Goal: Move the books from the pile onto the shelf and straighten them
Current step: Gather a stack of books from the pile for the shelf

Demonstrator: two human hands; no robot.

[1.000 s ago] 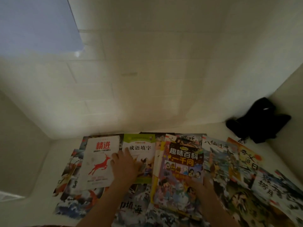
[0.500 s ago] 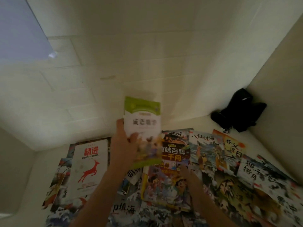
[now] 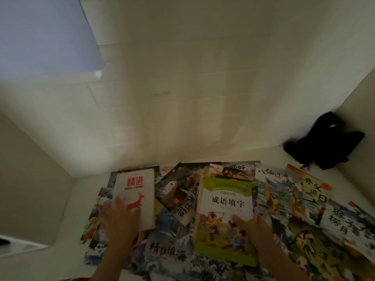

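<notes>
From the head camera I see a loose spread of thin, glossy picture books (image 3: pixel 284 201) fanned flat across a pale, smooth surface boxed in by plain off-white walls; I cannot tell whether it is a shelf or a tabletop. The covers are rectangular, overlapping at odd angles, most printed with busy painted scenes and bold black characters.

My left hand (image 3: pixel 119 222) lies with its fingers spread flat on the lower part of the white book (image 3: pixel 135 191), a matte cover with red characters and a red deer. The hand is blurred, so I cannot make out the fingertips clearly.

My right hand (image 3: pixel 255 230) rests on the lower right of the green-bordered book (image 3: pixel 225 216), thumb laid over the cover and the other fingers hidden at its right edge; I cannot tell whether they curl under it. This book lies face up on top of the others, roughly straight to me.

Between the two, a dark cover (image 3: pixel 178 191) sits tilted.

In the far right corner slumps a black, soft-looking object (image 3: pixel 326 140), too dark to identify. The books nearest me are cut off by the lower edge.
</notes>
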